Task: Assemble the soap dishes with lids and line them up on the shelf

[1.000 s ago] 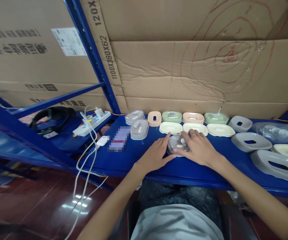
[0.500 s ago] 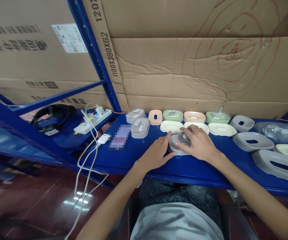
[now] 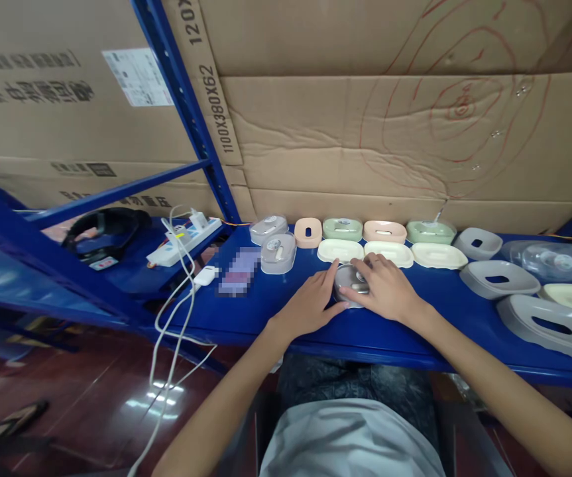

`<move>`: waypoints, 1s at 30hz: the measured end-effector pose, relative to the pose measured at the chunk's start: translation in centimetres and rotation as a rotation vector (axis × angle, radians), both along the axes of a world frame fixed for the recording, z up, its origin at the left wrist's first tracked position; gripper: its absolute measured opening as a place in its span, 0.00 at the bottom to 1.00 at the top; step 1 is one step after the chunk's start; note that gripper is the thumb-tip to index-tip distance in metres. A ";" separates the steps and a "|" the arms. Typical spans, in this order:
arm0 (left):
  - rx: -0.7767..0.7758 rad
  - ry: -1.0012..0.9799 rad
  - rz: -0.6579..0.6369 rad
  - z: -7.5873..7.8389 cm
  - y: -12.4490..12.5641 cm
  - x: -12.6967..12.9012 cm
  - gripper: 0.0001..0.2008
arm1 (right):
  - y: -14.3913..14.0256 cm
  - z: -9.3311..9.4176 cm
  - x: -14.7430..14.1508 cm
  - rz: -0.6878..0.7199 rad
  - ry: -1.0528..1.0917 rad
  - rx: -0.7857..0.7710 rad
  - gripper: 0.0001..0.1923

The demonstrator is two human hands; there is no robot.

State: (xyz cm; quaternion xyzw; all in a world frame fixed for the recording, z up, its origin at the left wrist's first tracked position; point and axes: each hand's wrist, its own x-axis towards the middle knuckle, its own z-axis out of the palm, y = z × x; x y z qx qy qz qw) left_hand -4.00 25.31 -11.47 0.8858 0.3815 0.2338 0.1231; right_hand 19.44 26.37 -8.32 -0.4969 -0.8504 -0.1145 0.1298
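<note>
A grey soap box with a clear lid (image 3: 348,283) lies on the blue table in front of me. Around its left side, my left hand (image 3: 313,299) holds it between thumb and fingers. From the right, my right hand (image 3: 388,285) grips it, fingers over the lid and thumb across the front, covering much of the box. Just behind it are cream trays (image 3: 340,251). Two more grey lidded boxes, one of them nearer (image 3: 278,254), stand to the left.
Peach and green boxes (image 3: 343,228) line the back by the cardboard. Grey slotted shells (image 3: 499,278) and clear lids (image 3: 547,260) lie right. A pixelated phone-like object (image 3: 238,271), power strip (image 3: 186,242), cables and a blue post (image 3: 181,93) are left.
My right hand has shifted slightly left and closer in over the grey box. The left hand stays nearly in place. A sandalled foot now shows on the floor at lower left.
</note>
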 end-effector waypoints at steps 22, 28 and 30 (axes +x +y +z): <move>0.024 -0.003 -0.077 0.5 -0.3 -0.1 0.43 | -1.4 -0.3 0.0 -0.050 -0.028 -0.012 0.42; -0.006 0.028 -0.084 1.1 -0.5 -0.2 0.39 | -1.4 0.4 0.1 -0.004 -0.014 -0.121 0.45; -0.008 0.029 -0.098 1.1 -0.6 -0.3 0.39 | -1.4 0.4 -0.1 0.004 -0.019 -0.135 0.46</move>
